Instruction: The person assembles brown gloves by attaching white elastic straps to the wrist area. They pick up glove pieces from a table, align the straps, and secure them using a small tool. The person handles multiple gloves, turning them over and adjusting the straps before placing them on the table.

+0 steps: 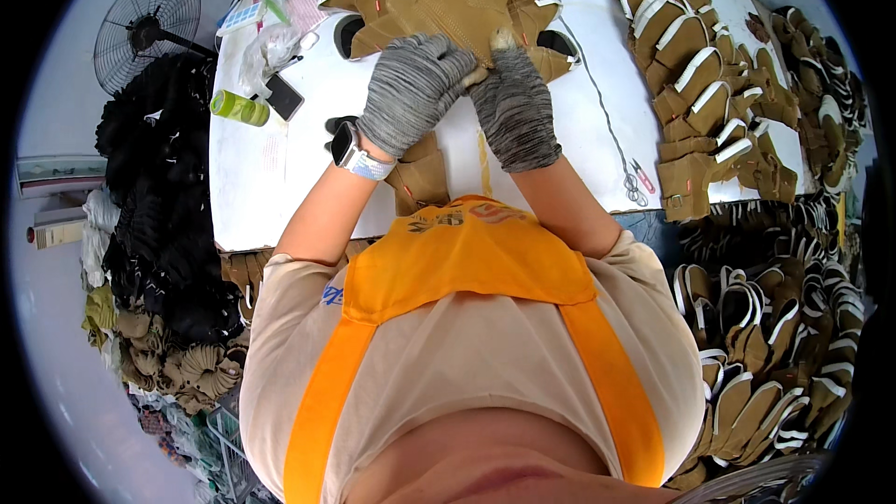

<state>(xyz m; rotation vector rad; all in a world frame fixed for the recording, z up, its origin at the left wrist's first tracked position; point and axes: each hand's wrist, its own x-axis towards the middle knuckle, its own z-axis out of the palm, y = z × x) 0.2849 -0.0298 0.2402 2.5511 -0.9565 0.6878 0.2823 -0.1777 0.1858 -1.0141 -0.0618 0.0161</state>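
A large brown fabric piece with stitched seams lies at the far middle of the white table, and its near end tapers to a point between my hands. Grey knitted gloves cover both hands. The fingers of my left hand are curled on the near left edge of the piece. Beside it, my right hand pinches the pointed end, its pale fingertips close to those of the left. Brown flaps with white-edged straps spread out on both sides. Another brown piece lies on the table under my left wrist.
On the table's left are a green can, a phone and a clear plastic bag. Red thread snips and a thin cord lie right, beside a row of brown white-edged pieces. A fan stands left above black piles.
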